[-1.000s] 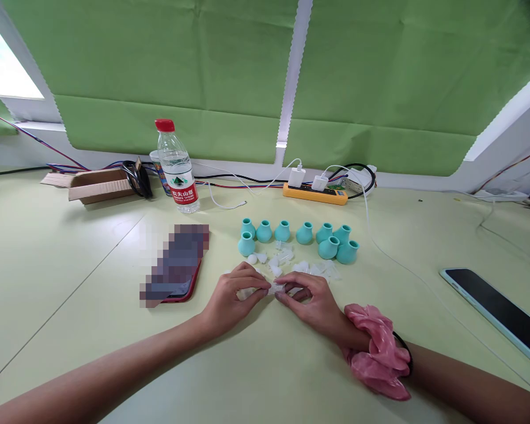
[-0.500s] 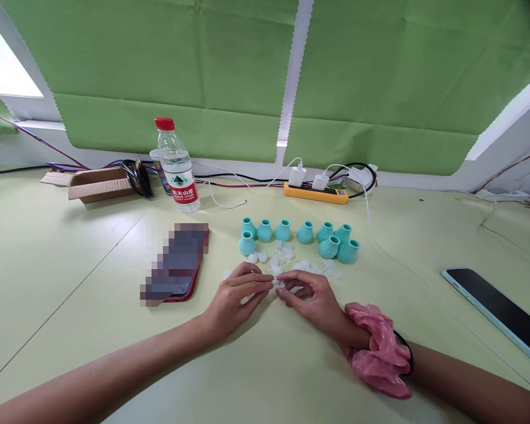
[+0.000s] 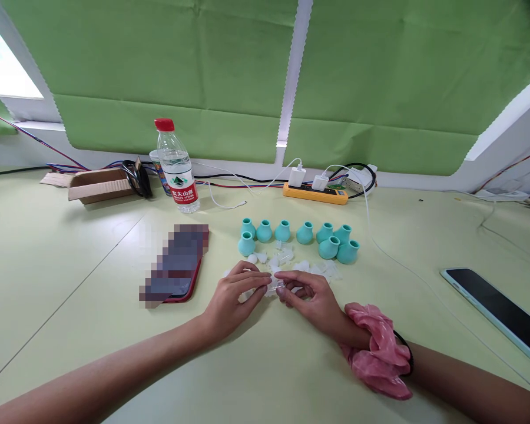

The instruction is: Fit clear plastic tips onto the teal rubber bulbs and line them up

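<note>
Bent over the pale yellow-green tabletop [image 3: 265, 365], the person has a bare left hand [image 3: 234, 297] and a bare right hand [image 3: 311, 300] pinching a small clear plastic piece [image 3: 274, 287] between them. Half a second ago the fingertips sat closer; now they've parted slightly, showing more of it. The teal, round-bellied, narrow-necked vessels [image 3: 304, 234] beyond haven't budged.

Pots [image 3: 304, 234] behind loose pieces [image 3: 286, 255], bottle [image 3: 183, 188] behind phone [image 3: 176, 262] at left.
</note>
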A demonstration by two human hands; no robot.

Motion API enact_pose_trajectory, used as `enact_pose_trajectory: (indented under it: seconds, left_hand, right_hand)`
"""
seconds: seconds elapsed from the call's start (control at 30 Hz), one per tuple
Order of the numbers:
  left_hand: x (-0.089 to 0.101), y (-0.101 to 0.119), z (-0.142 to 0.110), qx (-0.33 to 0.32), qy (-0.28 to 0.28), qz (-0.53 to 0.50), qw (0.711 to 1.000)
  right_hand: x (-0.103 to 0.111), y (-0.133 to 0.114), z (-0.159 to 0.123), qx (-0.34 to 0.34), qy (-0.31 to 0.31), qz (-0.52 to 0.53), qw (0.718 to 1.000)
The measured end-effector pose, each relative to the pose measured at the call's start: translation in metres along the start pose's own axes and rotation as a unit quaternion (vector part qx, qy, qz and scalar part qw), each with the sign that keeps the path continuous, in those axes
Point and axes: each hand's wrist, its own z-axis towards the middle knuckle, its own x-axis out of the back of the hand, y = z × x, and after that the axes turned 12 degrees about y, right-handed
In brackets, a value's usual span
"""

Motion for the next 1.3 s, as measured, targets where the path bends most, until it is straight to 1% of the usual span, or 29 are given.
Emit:
enact_pose_trajectory:
  seconds: [0.2, 0.3, 0.37, 0.5, 0.63, 0.8, 0.97, 1.13, 1.3]
  left_hand:
    - [0.0011, -0.0007, -0.0004, 0.094, -0.020, -0.008, 0.995]
    - [0.0013, -0.0008, 0.0006, 0.130, -0.010, -0.034, 0.991]
    - [0.0013, -0.0004, 0.0016, 0.139, -0.001, -0.056, 0.989]
    - [0.0005, 0.0006, 0.0032, 0.114, 0.013, -0.091, 0.989]
    - [0.0001, 0.0015, 0.0032, 0.078, 0.024, -0.096, 0.992]
    - [0.0007, 0.0017, 0.0024, 0.095, 0.018, -0.080, 0.992]
    - [-0.0007, -0.0014, 0.0003, 0.049, 0.012, -0.095, 0.994]
    - [-0.0020, -0.0042, -0.0017, -0.005, 0.012, -0.099, 0.995]
    - [-0.0013, -0.0032, -0.0026, -0.032, -0.018, -0.068, 0.997]
  right_hand:
    - [0.0007, -0.0029, 0.0001, 0.023, -0.006, -0.023, 0.999]
    - [0.0015, -0.0048, 0.0002, 0.047, -0.011, -0.038, 0.998]
    - [0.0020, -0.0058, 0.0000, 0.060, -0.013, -0.043, 0.997]
    - [0.0025, -0.0060, -0.0006, 0.069, -0.020, -0.044, 0.996]
    - [0.0021, -0.0049, -0.0008, 0.081, -0.019, -0.046, 0.995]
    - [0.0021, -0.0060, -0.0006, 0.082, -0.017, -0.049, 0.995]
    - [0.0021, -0.0081, -0.0011, 0.064, -0.010, -0.050, 0.997]
    - [0.0015, -0.0065, -0.0007, 0.065, -0.003, -0.036, 0.997]
    - [0.0020, -0.0053, -0.0015, 0.060, 0.021, -0.013, 0.998]
